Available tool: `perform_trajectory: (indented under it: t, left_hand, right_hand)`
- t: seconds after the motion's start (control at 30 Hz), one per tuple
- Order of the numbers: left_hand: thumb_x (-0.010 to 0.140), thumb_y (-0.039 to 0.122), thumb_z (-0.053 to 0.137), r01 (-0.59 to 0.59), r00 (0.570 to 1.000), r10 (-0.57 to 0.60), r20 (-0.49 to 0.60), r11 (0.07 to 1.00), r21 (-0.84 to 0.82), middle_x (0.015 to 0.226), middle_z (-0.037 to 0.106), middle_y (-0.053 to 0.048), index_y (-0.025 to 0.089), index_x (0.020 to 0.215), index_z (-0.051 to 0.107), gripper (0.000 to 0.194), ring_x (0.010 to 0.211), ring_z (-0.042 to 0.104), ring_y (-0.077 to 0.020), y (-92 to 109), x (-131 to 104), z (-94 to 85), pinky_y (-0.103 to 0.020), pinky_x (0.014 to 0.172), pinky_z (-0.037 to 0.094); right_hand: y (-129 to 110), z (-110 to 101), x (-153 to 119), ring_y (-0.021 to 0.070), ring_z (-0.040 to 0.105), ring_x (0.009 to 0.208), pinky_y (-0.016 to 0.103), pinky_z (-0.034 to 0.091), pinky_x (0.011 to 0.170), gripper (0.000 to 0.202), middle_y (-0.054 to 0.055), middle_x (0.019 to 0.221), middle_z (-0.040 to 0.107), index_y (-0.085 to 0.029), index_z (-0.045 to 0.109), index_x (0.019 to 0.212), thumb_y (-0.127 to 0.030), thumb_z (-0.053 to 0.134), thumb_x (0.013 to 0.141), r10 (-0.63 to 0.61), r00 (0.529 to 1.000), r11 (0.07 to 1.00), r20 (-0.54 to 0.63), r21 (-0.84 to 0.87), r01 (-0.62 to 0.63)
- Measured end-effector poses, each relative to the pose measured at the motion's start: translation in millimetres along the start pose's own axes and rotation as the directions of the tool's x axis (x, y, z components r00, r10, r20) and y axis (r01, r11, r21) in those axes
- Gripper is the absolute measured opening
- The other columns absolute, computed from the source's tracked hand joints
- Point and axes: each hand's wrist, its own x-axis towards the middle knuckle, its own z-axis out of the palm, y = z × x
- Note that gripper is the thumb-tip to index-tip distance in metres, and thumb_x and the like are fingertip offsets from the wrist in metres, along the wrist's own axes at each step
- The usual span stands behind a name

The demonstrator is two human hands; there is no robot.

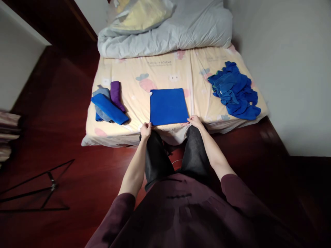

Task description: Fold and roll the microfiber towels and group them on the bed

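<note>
A blue cloth (169,106) lies flat as a near-square on the bed, with a small white tag at its far left corner. My left hand (146,130) pinches its near left corner. At the near right corner, my right hand (195,121) has the cloth's edge between thumb and fingers. To the left are folded or rolled cloths: a blue one (110,108) on top of a grey one (102,92), and a purple one (117,95) beside them. On the right lies a crumpled heap of blue cloths (234,90), some with green edging.
The bed (165,74) has a pale sheet with carrot prints. A grey quilt (165,36) and a yellow pillow (147,15) are bunched at its far end. A wall (284,69) runs along the right. Black stand legs (53,186) rest on the dark red floor (85,179) at left.
</note>
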Motion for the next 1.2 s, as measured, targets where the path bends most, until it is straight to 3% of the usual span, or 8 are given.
perform_trajectory:
  t: [0.17, 0.3, 0.4, 0.53, 0.7, 0.87, 1.0, 1.2]
  left_hand:
    - [0.097, 0.046, 0.058, -0.028, 0.997, 0.027, -0.077, 1.000, -0.005, 0.093, 0.078, -0.010, 0.022, 0.105, 0.063, 0.026, 0.093, 0.075, -0.0267, 1, -12, -1.6, -0.037, 0.093, 0.054]
    - [0.099, 0.040, 0.055, -0.138, 0.990, 0.138, -0.020, 0.990, 0.009, 0.091, 0.079, -0.007, 0.022, 0.128, 0.066, 0.036, 0.089, 0.075, -0.0265, 3, -17, -4.7, -0.038, 0.091, 0.054]
    - [0.099, 0.037, 0.051, -0.175, 0.984, 0.174, 0.028, 0.984, 0.020, 0.101, 0.080, -0.010, 0.021, 0.120, 0.076, 0.036, 0.097, 0.075, -0.0277, 5, -17, -5.7, -0.039, 0.095, 0.055]
    - [0.089, 0.039, 0.070, -0.148, 0.988, 0.147, 0.037, 0.989, 0.025, 0.100, 0.080, -0.010, 0.021, 0.119, 0.079, 0.037, 0.097, 0.075, -0.0280, 5, -17, -5.0, -0.039, 0.096, 0.055]
    - [0.083, 0.027, 0.072, -0.208, 0.978, 0.204, 0.046, 0.975, 0.081, 0.099, 0.077, -0.008, 0.023, 0.120, 0.076, 0.037, 0.096, 0.073, -0.0268, 6, -18, -3.7, -0.039, 0.096, 0.056]
    - [0.085, 0.015, 0.057, -0.307, 0.951, 0.310, -0.007, 0.945, 0.115, 0.103, 0.068, -0.010, 0.022, 0.104, 0.076, 0.028, 0.102, 0.068, -0.0271, 8, -16, -2.7, -0.042, 0.100, 0.056]
    - [0.082, 0.013, 0.058, -0.358, 0.930, 0.358, -0.077, 0.933, 0.017, 0.120, 0.063, -0.014, 0.022, 0.095, 0.072, 0.021, 0.116, 0.066, -0.0292, 7, -11, -2.4, -0.043, 0.102, 0.058]
    - [0.079, 0.006, 0.051, -0.401, 0.915, 0.403, -0.004, 0.908, -0.120, 0.133, 0.071, -0.012, 0.023, 0.102, 0.065, 0.032, 0.139, 0.061, -0.0251, 3, -4, 0.8, -0.042, 0.114, 0.053]
  right_hand:
    - [8, 4, -4, 0.0207, 0.074, 0.070, 0.028, 0.058, 0.067, 0.025, 0.000, 0.067, 0.073, -0.021, 0.068, 0.080, -0.043, 0.080, 0.079, -0.013, 0.998, 0.996, -0.063, 0.085, 0.019]
    - [14, 7, -6, 0.0212, 0.076, 0.075, 0.032, 0.061, 0.075, 0.024, 0.002, 0.075, 0.076, -0.021, 0.075, 0.091, -0.042, 0.078, 0.079, -0.090, 0.993, 0.968, -0.074, 0.227, 0.105]
    - [18, 6, -7, 0.0202, 0.074, 0.075, 0.033, 0.061, 0.078, 0.029, 0.003, 0.078, 0.077, -0.020, 0.081, 0.093, -0.044, 0.079, 0.078, -0.117, 0.989, 0.967, -0.087, 0.216, 0.134]
    - [20, 2, -11, 0.0167, 0.061, 0.060, 0.029, 0.053, 0.065, 0.047, -0.004, 0.059, 0.062, -0.017, 0.084, 0.106, -0.038, 0.091, 0.064, -0.111, 0.991, 0.992, -0.080, 0.045, 0.115]
    - [10, 4, -16, 0.0163, 0.060, 0.065, 0.028, 0.049, 0.068, 0.026, -0.002, 0.068, 0.065, -0.020, 0.084, 0.099, -0.020, 0.076, 0.074, -0.160, 0.982, 0.976, -0.101, -0.163, 0.142]
    - [3, 7, -17, 0.0210, 0.066, 0.083, 0.032, 0.054, 0.081, 0.020, 0.005, 0.092, 0.071, -0.020, 0.080, 0.092, -0.015, 0.068, 0.077, -0.257, 0.958, 0.948, -0.126, -0.227, 0.224]
    - [6, 8, -13, 0.0234, 0.068, 0.094, 0.036, 0.058, 0.088, 0.019, 0.008, 0.107, 0.071, -0.020, 0.077, 0.090, -0.013, 0.064, 0.078, -0.305, 0.940, 0.943, -0.151, -0.187, 0.276]
    - [7, 9, -7, 0.0252, 0.065, 0.128, 0.043, 0.048, 0.121, 0.028, 0.007, 0.127, 0.075, -0.023, 0.072, 0.089, -0.003, 0.058, 0.075, -0.409, 0.904, 0.911, -0.125, -0.103, 0.399]
